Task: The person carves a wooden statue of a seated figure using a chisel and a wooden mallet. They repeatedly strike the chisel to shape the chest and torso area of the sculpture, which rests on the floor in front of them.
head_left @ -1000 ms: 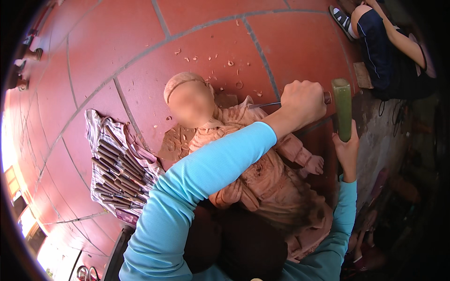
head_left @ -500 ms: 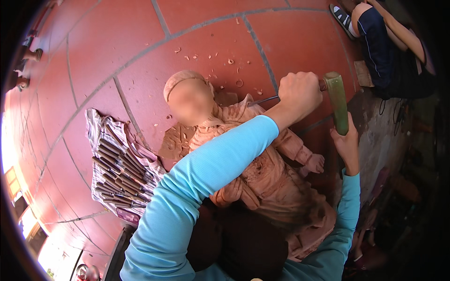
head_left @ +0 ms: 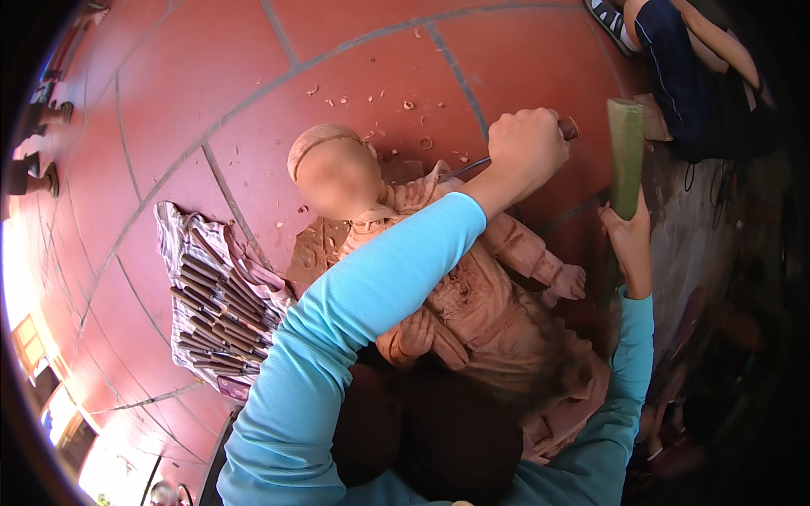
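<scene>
A carved wooden figure (head_left: 481, 312) lies on its back in front of me, its head toward the far left. My left hand (head_left: 527, 150) is closed around a chisel (head_left: 569, 128), my arm reaching across the figure's chest. The thin blade runs to the figure's shoulder and collar; its tip is partly hidden by the carving. My right hand (head_left: 629, 232) grips a green mallet (head_left: 625, 156) by its lower part. The mallet stands upright to the right of the chisel's handle end, with a gap between them.
Left of the figure, several wood-handled carving tools (head_left: 221, 316) lie on a striped cloth (head_left: 173, 232). Wood shavings (head_left: 409, 105) are scattered over the red tiles. At the far right sits another person (head_left: 683, 84) beside a small wooden block (head_left: 654, 118). More people's feet (head_left: 52, 180) show at the far left.
The mallet has moved right, away from the chisel's handle end, and stands more upright. My left hand still holds the chisel at the figure's shoulder. The whole view has shifted slightly.
</scene>
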### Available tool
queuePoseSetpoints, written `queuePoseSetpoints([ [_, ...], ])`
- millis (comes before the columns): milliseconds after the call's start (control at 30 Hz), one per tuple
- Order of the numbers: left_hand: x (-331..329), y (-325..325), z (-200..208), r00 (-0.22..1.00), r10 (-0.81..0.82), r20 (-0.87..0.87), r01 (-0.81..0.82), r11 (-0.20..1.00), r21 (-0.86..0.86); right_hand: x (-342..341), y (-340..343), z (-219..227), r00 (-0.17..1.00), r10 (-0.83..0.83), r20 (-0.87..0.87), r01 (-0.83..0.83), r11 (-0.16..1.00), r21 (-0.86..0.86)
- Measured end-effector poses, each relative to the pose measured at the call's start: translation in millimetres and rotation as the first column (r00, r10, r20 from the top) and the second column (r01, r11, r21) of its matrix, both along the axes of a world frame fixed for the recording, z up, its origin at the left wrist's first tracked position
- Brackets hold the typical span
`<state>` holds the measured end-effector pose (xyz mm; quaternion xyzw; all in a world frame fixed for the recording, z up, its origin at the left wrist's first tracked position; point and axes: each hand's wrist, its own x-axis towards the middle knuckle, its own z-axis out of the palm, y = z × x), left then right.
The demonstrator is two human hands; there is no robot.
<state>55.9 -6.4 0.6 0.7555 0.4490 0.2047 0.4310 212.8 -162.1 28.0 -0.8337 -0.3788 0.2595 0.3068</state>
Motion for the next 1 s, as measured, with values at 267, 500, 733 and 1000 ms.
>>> queuePoseSetpoints([
  [267, -86.3, 39.0, 57.7, 0.964, 0.245, -0.106, -0.126, 0.765, 0.632, -34.5, -5.6, 5.8, 0.967, 0.158, 0.202, -0.173, 0.983, 0.062],
  [500, -134.9, -6.7, 31.6, 0.731, -0.384, -0.564, 0.467, 0.884, 0.003, -47.0, 0.6, -35.1, 0.927, 0.228, 0.299, -0.29, 0.939, 0.185],
  [733, -134.1, -28.8, 18.6, 0.664, -0.494, -0.562, 0.667, 0.73, 0.146, -49.5, 0.0, -42.1, 0.9, 0.228, 0.372, -0.315, 0.929, 0.193],
  [1000, -110.6, 63.1, 69.7, 0.874, -0.005, 0.486, 0.206, 0.91, -0.361, -44.6, 1.0, -48.6, 0.925, 0.163, 0.344, -0.241, 0.95, 0.199],
])
